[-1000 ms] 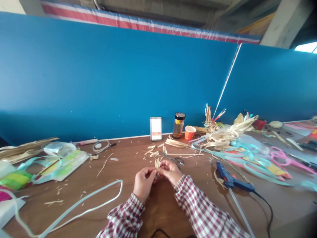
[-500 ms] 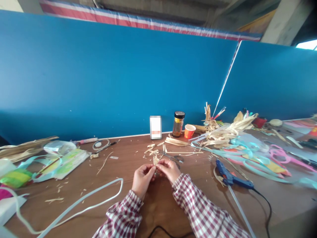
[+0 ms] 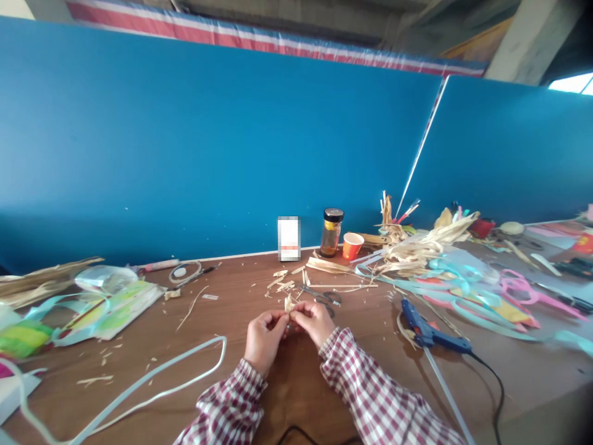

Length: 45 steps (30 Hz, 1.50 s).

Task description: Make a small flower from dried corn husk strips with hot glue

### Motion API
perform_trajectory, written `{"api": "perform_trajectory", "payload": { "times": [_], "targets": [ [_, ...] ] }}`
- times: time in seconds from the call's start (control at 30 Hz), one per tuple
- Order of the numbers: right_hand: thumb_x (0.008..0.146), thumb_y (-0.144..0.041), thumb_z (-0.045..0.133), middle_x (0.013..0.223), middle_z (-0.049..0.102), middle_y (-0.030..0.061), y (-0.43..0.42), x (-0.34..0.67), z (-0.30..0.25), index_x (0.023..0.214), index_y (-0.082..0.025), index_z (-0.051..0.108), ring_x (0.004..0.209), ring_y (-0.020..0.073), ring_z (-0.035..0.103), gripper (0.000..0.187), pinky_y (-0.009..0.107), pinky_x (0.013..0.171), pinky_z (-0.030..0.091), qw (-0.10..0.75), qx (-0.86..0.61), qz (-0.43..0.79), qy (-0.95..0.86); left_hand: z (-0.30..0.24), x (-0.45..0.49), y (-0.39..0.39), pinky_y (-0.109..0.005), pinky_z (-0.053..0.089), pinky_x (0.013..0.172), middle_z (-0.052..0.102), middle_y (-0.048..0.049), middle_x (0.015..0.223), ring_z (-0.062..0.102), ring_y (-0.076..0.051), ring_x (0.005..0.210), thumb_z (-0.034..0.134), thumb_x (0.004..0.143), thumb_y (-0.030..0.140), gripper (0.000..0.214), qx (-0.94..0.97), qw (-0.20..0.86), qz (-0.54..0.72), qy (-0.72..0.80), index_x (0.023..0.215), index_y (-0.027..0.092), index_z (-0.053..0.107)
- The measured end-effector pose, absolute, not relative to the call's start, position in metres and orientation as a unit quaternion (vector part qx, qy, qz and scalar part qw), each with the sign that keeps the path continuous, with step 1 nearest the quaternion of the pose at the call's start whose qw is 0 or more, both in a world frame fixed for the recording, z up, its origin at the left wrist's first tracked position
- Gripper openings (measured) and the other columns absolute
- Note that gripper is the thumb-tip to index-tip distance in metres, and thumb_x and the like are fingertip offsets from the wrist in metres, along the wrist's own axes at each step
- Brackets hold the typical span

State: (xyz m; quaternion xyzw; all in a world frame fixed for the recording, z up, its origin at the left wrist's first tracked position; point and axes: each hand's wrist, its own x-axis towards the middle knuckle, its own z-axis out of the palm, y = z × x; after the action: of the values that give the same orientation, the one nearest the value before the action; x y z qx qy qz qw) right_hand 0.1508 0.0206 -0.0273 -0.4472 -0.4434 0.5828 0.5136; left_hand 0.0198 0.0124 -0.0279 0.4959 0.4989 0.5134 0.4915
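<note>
The person's forearms, in checked sleeves (image 3: 384, 395), slant inward over the brown tabletop (image 3: 296, 389) until the hands nearly meet. The left hand (image 3: 265, 340) and the right hand (image 3: 315, 322) have curled fingers, thumbs angled toward each other, and both pinch the small pale piece (image 3: 289, 303), which pokes up between their fingertips. Just beyond the right hand lie dark scissors (image 3: 331, 299), then pale scraps (image 3: 280, 283); farther back stand an orange cup (image 3: 353, 247) and a black-lidded jar (image 3: 331, 233).
</note>
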Motion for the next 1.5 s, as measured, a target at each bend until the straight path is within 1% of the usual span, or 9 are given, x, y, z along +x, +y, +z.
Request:
{"api": "perform_trajectory", "payload": {
  "times": [0.17,0.27,0.37,0.43,0.57,0.9,1.0,1.3,1.5],
  "targets": [
    [0.057,-0.041,0.075,0.054,0.058,-0.0039,0.02,0.151,-0.026,0.066,-0.017,0.06,0.049,0.0095,0.052,0.03,0.025,0.052,0.044,0.521,-0.43,0.577,-0.46,-0.029,0.02,0.013,-0.02,0.041,0.046,0.059,0.0006,0.05,0.051,-0.011,0.046,0.07,0.063,0.037,0.027,0.493,0.498,0.514,0.494,0.075,0.012,0.068],
    [0.062,-0.039,0.073,0.056,0.057,-0.0044,0.02,0.151,-0.024,0.072,-0.018,0.058,0.051,0.0102,0.052,0.028,0.025,0.051,0.043,0.539,-0.404,0.566,-0.475,-0.023,0.019,0.012,-0.02,0.042,0.047,0.061,0.0003,0.055,0.052,-0.01,0.048,0.072,0.061,0.038,0.029,0.46,0.539,0.516,0.482,0.075,0.013,0.067],
    [0.061,-0.037,0.074,0.058,0.057,-0.0057,0.021,0.152,-0.023,0.08,-0.021,0.05,0.052,0.0109,0.053,0.035,0.024,0.05,0.041,0.562,-0.372,0.588,-0.448,-0.017,0.019,0.01,-0.017,0.04,0.043,0.06,0.0016,0.058,0.049,-0.007,0.045,0.074,0.058,0.037,0.029,0.417,0.597,0.516,0.451,0.074,0.014,0.066],
    [0.059,-0.034,0.076,0.056,0.056,-0.0068,0.023,0.153,-0.023,0.081,-0.022,0.044,0.05,0.0101,0.052,0.041,0.023,0.048,0.039,0.562,-0.363,0.612,-0.421,-0.013,0.019,0.009,-0.015,0.039,0.042,0.059,0.0023,0.058,0.048,-0.005,0.044,0.076,0.057,0.035,0.029,0.396,0.627,0.513,0.432,0.074,0.013,0.066],
    [0.059,-0.033,0.076,0.055,0.056,-0.0077,0.022,0.153,-0.024,0.08,-0.022,0.04,0.045,0.0078,0.048,0.043,0.02,0.045,0.034,0.551,-0.35,0.645,-0.399,-0.012,0.019,0.008,-0.015,0.039,0.042,0.06,0.0017,0.061,0.048,-0.004,0.045,0.078,0.055,0.033,0.033,0.368,0.66,0.505,0.419,0.079,0.013,0.067],
    [0.056,-0.034,0.079,0.055,0.055,-0.0076,0.019,0.152,-0.024,0.079,-0.023,0.038,0.044,0.0087,0.048,0.049,0.021,0.045,0.033,0.537,-0.326,0.686,-0.368,-0.009,0.017,0.008,-0.014,0.026,0.037,0.048,0.0045,0.043,0.036,-0.003,0.039,0.074,0.06,0.038,0.03,0.429,0.657,0.471,0.403,0.075,0.012,0.07],
    [0.057,-0.031,0.08,0.056,0.057,-0.0073,0.016,0.151,-0.022,0.08,-0.023,0.038,0.045,0.0082,0.049,0.049,0.02,0.045,0.034,0.535,-0.325,0.693,-0.357,-0.01,0.016,0.007,-0.015,0.023,0.037,0.047,0.0048,0.043,0.033,-0.003,0.038,0.074,0.06,0.037,0.028,0.429,0.656,0.478,0.397,0.072,0.012,0.069],
    [0.055,-0.035,0.079,0.052,0.055,-0.0089,0.011,0.149,-0.018,0.08,-0.023,0.035,0.043,0.0075,0.047,0.052,0.018,0.043,0.033,0.529,-0.346,0.693,-0.347,-0.009,0.018,0.007,-0.016,0.026,0.04,0.05,0.0039,0.046,0.034,-0.002,0.039,0.079,0.053,0.032,0.026,0.389,0.681,0.493,0.376,0.061,0.012,0.065],
    [0.056,-0.032,0.079,0.051,0.053,-0.0088,0.011,0.147,-0.018,0.08,-0.022,0.037,0.042,0.0078,0.048,0.049,0.02,0.043,0.035,0.526,-0.368,0.687,-0.339,-0.012,0.018,0.008,-0.016,0.025,0.038,0.046,0.0056,0.042,0.033,-0.002,0.038,0.078,0.054,0.033,0.027,0.373,0.683,0.502,0.379,0.064,0.011,0.065]
  ]
}}
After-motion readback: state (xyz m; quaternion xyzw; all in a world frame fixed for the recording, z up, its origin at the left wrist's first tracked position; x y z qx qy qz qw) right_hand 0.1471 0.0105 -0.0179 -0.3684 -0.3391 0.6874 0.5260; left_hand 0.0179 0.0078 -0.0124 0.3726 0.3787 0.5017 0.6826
